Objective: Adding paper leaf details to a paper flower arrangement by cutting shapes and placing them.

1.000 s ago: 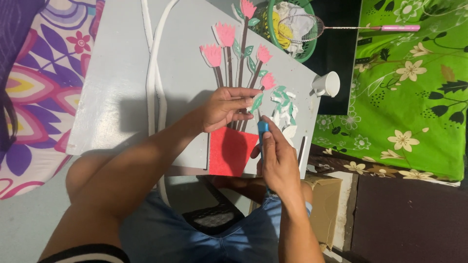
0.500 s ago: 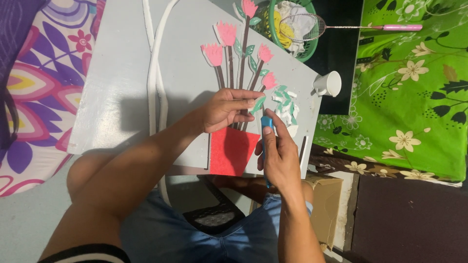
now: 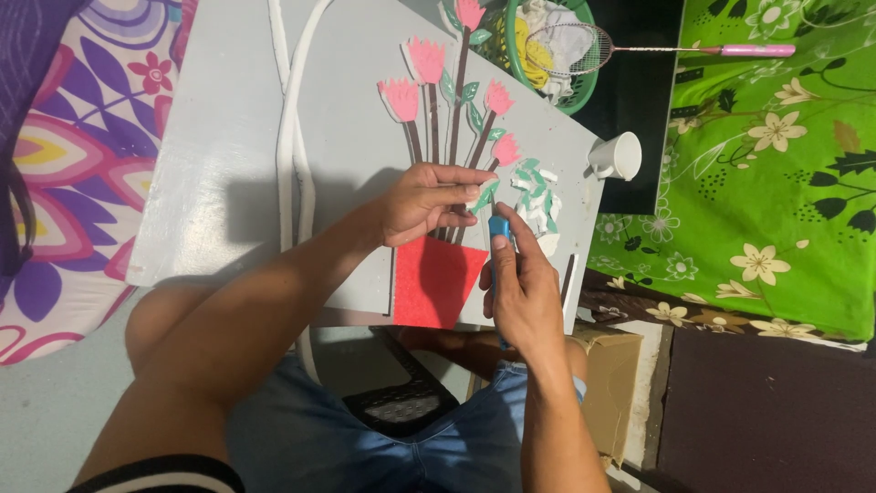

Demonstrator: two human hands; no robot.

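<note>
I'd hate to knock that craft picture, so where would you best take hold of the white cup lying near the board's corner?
The white cup lies tipped on its side beyond the board, mouth toward the green flowered cloth, handle toward the board. Probably best to pinch the rim at the open mouth, coming from the cloth side, away from the paper scraps and both hands.

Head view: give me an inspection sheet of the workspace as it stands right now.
Surface: grey board across the lap, tilted in view.
Job's things: red paper pot with brown stems and pink paper flowers laid on the board; small blue tool.
Clutter: green and white paper scraps; white cup at the board's edge.
Grippers: left hand presses on the stems; right hand grips the blue tool.
Cables: white tubing runs along the board.
Surroundings: green basket, racket with pink handle, green floral cloth, cardboard box.
</note>
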